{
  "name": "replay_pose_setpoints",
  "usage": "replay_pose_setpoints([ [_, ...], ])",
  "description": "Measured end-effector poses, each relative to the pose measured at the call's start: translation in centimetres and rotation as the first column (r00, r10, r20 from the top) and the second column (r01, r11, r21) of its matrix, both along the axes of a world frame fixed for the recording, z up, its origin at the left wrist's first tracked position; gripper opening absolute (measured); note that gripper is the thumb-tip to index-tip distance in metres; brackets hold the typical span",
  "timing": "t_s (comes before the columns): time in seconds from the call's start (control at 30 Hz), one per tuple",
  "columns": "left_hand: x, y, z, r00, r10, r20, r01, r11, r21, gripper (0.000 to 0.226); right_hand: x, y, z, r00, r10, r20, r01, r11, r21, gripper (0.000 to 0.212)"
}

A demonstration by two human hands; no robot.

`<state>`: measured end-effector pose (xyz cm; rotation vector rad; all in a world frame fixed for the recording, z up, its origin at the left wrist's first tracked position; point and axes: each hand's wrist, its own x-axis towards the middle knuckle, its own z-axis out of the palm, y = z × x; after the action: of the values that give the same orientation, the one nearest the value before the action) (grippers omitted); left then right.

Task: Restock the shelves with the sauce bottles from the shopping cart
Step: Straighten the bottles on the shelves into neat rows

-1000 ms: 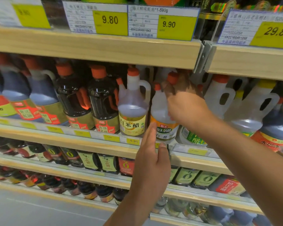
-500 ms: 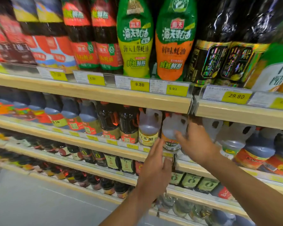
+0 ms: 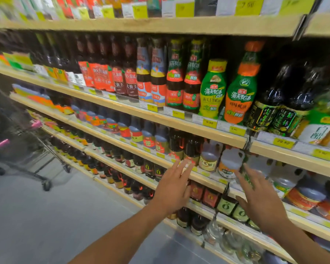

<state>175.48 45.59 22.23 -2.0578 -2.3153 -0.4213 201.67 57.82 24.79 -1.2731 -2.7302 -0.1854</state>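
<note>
The fingers point(image 3: 180, 168) of the left hand point(image 3: 174, 187) are straight and fanned apart, holding nothing. Their tips lie in front of the pale, wood-look lip of the shelf point(image 3: 208, 181). The right hand point(image 3: 260, 201) is spread the same way, its fingers point(image 3: 250, 178) smeared by motion blur. Their tips lie just beside a clear jug point(image 3: 230, 162); whether they touch it cannot be told.

The clear jug is translucent moulded plastic, round in the shoulder, with a loop handle at its upper right and a glossy orange-and-white label around its base. It stands upright on that shelf with its long axis vertical, its neck up under the board above and its label facing the aisle. Just beside it on the left stands a yellow-labelled jug point(image 3: 210, 159) of the same shape. Further left come dark bottles point(image 3: 192, 149) with a wet, reddish sheen.

On the board above stand a yellow-capped squeeze bottle point(image 3: 212, 92) and an orange-capped squeeze bottle point(image 3: 240, 88). Both are pear-shaped, taper upward and wear shiny green shrink sleeves. To their right are black glossy bottles point(image 3: 274, 100). Yellow price tags point(image 3: 209, 123) sit in a clear rail along the edge.

Well apart at the far left stands the shopping cart point(image 3: 27, 149), thin metal wire with pink plastic grips and black castors, on a smooth grey floor point(image 3: 46, 225). It is too blurred to make out what it carries.
</note>
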Motion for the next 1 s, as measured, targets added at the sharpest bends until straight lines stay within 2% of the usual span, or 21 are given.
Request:
replay_pose_setpoints([
  [0.07, -1.3, -1.8, 0.7, 0.997, 0.013, -0.072, -0.014, 1.0, -0.019, 0.071, -0.3, -0.9, 0.8, 0.999, 0.041, -0.005, -0.04, 0.996, 0.078, 0.096],
  [0.17, -3.5, -4.3, 1.1, 0.995, 0.03, -0.092, -0.034, 0.999, -0.04, 0.07, -1.1, -2.1, 1.7, 0.999, 0.046, -0.008, -0.044, 0.987, 0.157, 0.092],
  [0.43, -11.8, -10.9, 1.0, 0.989, 0.057, -0.14, -0.066, 0.996, -0.056, 0.07, -8.8, -6.0, 0.7, 0.996, 0.083, 0.036, -0.088, 0.981, 0.172, 0.085],
  [0.73, -22.7, -17.2, 0.9, 0.988, 0.067, -0.141, -0.075, 0.996, -0.051, 0.071, -21.4, -12.7, -0.9, 0.999, 0.037, 0.003, -0.037, 0.993, 0.109, 0.079],
  [1.0, -25.9, -17.6, -0.1, 0.998, 0.044, -0.033, -0.045, 0.999, -0.023, 0.072, -24.4, -15.3, -1.2, 0.991, -0.137, -0.002, 0.137, 0.991, -0.005, 0.076],
])
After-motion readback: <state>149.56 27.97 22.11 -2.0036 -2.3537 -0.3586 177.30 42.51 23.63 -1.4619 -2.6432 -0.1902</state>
